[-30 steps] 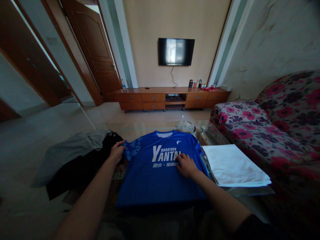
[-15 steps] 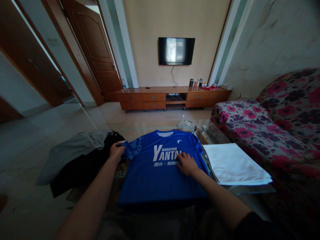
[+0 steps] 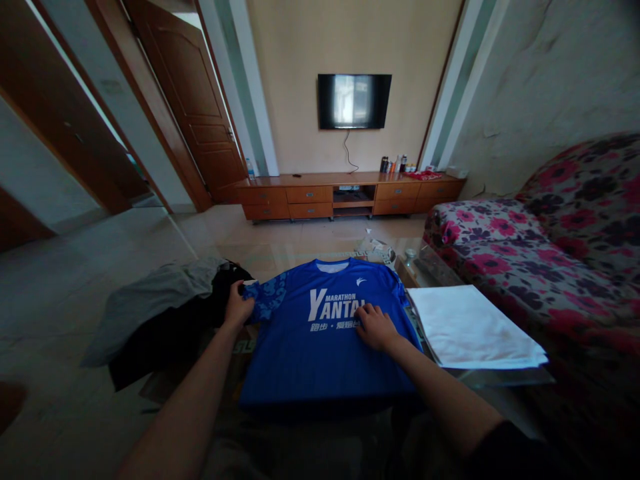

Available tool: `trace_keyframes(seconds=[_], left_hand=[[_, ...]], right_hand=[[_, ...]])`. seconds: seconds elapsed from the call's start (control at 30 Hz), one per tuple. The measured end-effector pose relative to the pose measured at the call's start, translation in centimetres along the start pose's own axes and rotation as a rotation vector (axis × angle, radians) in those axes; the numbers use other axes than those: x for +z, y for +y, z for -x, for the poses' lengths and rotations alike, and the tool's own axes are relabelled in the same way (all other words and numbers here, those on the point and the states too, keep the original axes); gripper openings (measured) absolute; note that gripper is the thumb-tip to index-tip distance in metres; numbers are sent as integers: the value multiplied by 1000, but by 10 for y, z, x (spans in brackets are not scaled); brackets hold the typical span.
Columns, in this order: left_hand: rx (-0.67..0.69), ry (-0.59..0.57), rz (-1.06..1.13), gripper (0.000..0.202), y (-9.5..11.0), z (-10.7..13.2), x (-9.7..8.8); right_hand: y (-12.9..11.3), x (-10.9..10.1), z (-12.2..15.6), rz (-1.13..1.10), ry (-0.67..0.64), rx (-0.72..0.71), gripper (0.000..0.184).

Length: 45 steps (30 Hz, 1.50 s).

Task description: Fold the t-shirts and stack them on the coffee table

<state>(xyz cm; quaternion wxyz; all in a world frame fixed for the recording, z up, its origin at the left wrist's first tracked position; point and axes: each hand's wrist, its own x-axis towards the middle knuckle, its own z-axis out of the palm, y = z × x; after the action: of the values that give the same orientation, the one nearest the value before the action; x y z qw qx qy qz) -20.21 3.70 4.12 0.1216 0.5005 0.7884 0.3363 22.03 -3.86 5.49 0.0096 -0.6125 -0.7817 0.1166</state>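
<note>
A blue T-shirt [image 3: 320, 353] with white "MARATHON YANTAI" lettering lies spread face up on a glass table [image 3: 280, 252]. My left hand [image 3: 237, 303] is closed on the end of the shirt's left sleeve, at the edge of a pile of clothes. My right hand [image 3: 375, 327] lies flat on the shirt's chest, fingers stretched over the lettering. A folded white garment [image 3: 473, 330] lies just right of the shirt.
A heap of grey and black clothes [image 3: 160, 313] sits to the left. A floral sofa [image 3: 550, 233] stands on the right. Beyond the table there are small items [image 3: 380, 250], tiled floor, a wooden TV cabinet [image 3: 345, 193] and a wall TV [image 3: 354, 101].
My left hand has kept hold of the sleeve end and shifted slightly. My right hand stays pressed on the chest. The view has drifted a little.
</note>
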Motion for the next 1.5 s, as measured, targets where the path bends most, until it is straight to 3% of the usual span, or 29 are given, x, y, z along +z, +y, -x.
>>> trace_keyframes(seconds=[0.17, 0.27, 0.4, 0.5, 0.63, 0.73, 0.9, 1.03, 1.1, 1.2, 1.33, 1.4, 1.5], left_hand=[[378, -94, -262, 57, 16, 11, 6], [540, -144, -413, 72, 38, 35, 16], [717, -332, -622, 105, 62, 66, 31], [768, -400, -685, 103, 68, 78, 39], [760, -453, -655, 95, 65, 87, 48], [727, -429, -609, 88, 64, 91, 50], [616, -273, -547, 56, 68, 96, 44], [678, -322, -477, 42, 65, 92, 34], [677, -330, -414, 44, 56, 84, 25], [556, -299, -333, 42, 32, 67, 13], [431, -365, -406, 52, -1, 54, 8], [424, -356, -438, 55, -10, 55, 9], [459, -333, -398, 41, -13, 59, 11]], right_hand=[[-1, 0, 0, 2, -10, -2, 40], [0, 2, -1, 11, -3, 1, 40], [2, 5, -1, 14, 15, -9, 38], [2, 5, -1, 16, 16, -15, 38], [3, 5, -1, 11, 19, -22, 40], [3, 6, -1, 9, 16, -17, 40], [3, 6, -2, 8, 3, -15, 40], [3, 5, -1, 2, 15, -15, 39], [3, 5, 0, 2, 16, -16, 39], [2, 4, -1, 10, 2, -14, 40], [-3, 3, -3, 31, -13, 18, 43], [-7, 4, -5, 43, -9, 37, 45], [-14, 5, -8, 59, -3, 73, 47]])
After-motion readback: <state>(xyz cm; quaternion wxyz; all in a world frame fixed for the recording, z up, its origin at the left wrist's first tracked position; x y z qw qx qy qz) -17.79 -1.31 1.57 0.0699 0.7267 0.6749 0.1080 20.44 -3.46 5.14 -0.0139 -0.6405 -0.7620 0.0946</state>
